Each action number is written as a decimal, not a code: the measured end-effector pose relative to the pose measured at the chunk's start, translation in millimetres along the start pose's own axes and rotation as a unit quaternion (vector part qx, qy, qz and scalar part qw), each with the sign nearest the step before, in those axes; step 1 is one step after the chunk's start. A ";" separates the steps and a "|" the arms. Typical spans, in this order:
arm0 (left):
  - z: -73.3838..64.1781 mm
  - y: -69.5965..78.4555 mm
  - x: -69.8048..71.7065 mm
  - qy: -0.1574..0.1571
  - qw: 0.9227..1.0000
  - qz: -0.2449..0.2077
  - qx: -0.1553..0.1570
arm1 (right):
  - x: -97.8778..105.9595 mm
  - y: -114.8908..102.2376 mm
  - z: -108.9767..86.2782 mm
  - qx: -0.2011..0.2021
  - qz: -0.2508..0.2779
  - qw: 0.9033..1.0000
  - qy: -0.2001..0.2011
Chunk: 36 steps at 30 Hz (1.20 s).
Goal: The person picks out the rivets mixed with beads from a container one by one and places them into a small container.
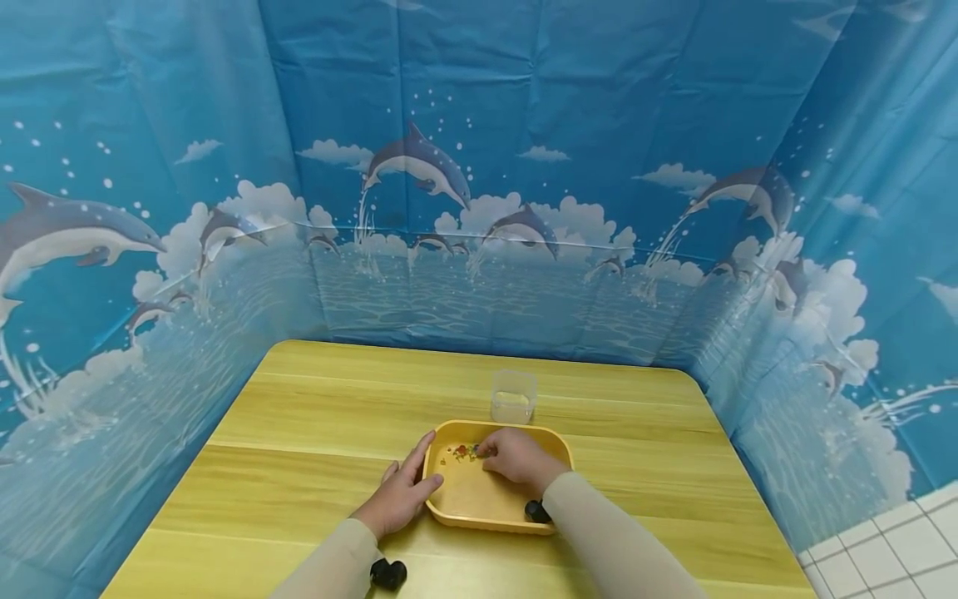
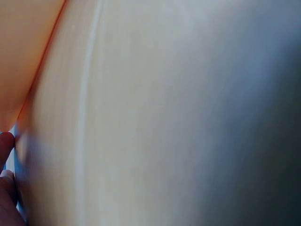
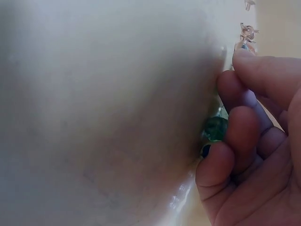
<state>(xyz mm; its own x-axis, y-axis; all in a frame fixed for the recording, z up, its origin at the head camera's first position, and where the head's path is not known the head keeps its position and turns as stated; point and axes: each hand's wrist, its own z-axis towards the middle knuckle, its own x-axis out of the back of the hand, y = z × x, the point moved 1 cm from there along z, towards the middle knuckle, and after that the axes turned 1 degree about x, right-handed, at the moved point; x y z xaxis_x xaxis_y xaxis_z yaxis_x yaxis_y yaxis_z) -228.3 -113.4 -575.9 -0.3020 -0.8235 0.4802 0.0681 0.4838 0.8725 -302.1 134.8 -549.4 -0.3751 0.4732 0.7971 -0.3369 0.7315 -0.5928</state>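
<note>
A yellow plastic basin (image 1: pixel 479 526) sits on the table, with several small bright pieces (image 1: pixel 458 452) in red, yellow and green lying near its far side. My left hand (image 1: pixel 400 499) grips the basin's left rim, thumb over the edge and fingers along the outer wall. Inside the basin, my right hand (image 1: pixel 518 456) is among the small pieces, fingers curled and thumb close to the index fingertip. A round green glassy bead (image 3: pixel 216 128) shows beside those curled fingers, and small coppery bits (image 3: pixel 248 32) lie beyond the thumb. I cannot tell whether the fingertips pinch one.
A clear plastic box (image 1: pixel 513 396) stands just behind the basin on the yellow wood-grain table (image 1: pixel 314 416). Blue dolphin-print curtains (image 1: pixel 464 291) enclose the table's back and sides. Black wrist cameras sit under both forearms, the right one (image 1: pixel 537 511) over the basin.
</note>
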 end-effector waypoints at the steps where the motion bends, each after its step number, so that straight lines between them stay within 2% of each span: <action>1: -0.2 0.1 -0.2 0.000 1.000 0.000 0.001 | 0.0 -0.9 -0.1 -0.002 -0.001 1.000 0.000; 12: -2.1 1.7 -0.5 0.002 1.000 -0.004 -0.003 | -2.2 -6.2 -0.9 -0.002 -0.043 0.999 0.019; 22: -0.2 1.4 -1.2 0.008 1.000 0.003 -0.006 | -4.3 -0.7 1.7 0.015 -0.001 1.000 0.015; 30: 2.2 -2.8 -2.5 0.010 1.000 0.010 -0.006 | -6.9 -5.8 4.3 0.030 -0.052 0.998 0.011; 36: 2.8 -3.7 -2.9 0.011 1.000 0.007 0.001 | -7.0 -7.2 3.6 0.027 -0.055 0.998 0.015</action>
<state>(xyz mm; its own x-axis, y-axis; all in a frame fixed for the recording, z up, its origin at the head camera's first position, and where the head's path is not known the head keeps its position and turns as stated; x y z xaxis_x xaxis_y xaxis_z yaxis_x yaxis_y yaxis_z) -230.3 -112.0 -580.8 -0.2797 -0.8227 0.4948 0.0708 0.4963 0.8652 -300.2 124.5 -551.1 -0.3077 0.4055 0.8608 -0.4206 0.7535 -0.5053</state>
